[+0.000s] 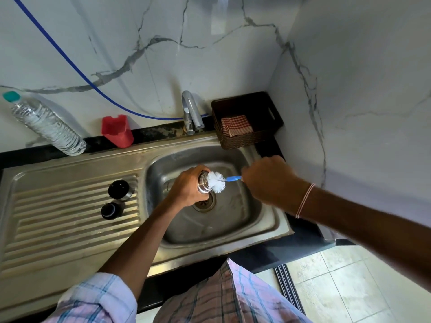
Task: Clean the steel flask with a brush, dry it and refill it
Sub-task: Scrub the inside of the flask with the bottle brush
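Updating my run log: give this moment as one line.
stage: brushing | left hand: grips flask over sink | right hand: holds brush, bristles at flask mouth

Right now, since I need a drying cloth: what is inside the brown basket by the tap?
A folded red-and-white checked cloth lies in the basket. The near wall hides its lower edge and anything beneath.

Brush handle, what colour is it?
The brush handle is blue, seen best in the head view.
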Motion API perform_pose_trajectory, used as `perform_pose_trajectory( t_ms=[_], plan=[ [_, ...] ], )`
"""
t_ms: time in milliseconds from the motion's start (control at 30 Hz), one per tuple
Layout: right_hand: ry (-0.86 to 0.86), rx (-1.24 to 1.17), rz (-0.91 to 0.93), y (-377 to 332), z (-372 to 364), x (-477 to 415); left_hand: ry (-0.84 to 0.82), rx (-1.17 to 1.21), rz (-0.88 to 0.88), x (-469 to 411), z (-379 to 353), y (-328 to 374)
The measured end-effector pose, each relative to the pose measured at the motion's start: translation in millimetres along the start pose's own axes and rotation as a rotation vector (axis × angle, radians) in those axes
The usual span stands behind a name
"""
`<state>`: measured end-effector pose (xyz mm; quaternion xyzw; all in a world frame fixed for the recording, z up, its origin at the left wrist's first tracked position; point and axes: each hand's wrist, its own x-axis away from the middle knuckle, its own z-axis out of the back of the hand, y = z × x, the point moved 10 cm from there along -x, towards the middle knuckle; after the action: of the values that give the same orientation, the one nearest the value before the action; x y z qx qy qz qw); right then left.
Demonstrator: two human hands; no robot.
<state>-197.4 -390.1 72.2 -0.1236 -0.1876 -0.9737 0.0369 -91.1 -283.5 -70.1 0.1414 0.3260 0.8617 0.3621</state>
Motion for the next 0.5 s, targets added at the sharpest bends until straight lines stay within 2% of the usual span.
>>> perform_pose_trajectory(
  t_ms=[67, 133, 233, 333, 367, 400, 467, 500],
  plan=[
    [0.118, 0.158, 0.012, -14, 7, 3, 0.019, 0.044, 0.023, 0, 1, -4],
    [0.145, 0.143, 0.096, -26, 4, 8, 0.007, 0.039, 0.014, 1, 0, -5],
    [-0.045, -0.206, 0.055, -18, -15, 14, -0.033, -0.042, -0.043, 4, -2, -2],
    [-0.363, -0.657, -0.026, 3, -38, 12, -0.044, -0.068, -0.060, 7, 0, -6],
    [-0.420, -0.737, -0.043, 8, -40, 12, -0.041, -0.071, -0.057, 7, 0, -9],
    [-0.398, -0.693, -0.064, 14, -37, 12, -0.038, -0.072, -0.054, 7, 1, -9],
    [-0.068, -0.243, -0.029, 22, -12, 10, -0.015, -0.053, -0.020, 6, 4, -12],
    [0.025, -0.039, -0.017, 15, -5, 15, 0.003, -0.033, 0.001, 4, 6, -14]
  ],
)
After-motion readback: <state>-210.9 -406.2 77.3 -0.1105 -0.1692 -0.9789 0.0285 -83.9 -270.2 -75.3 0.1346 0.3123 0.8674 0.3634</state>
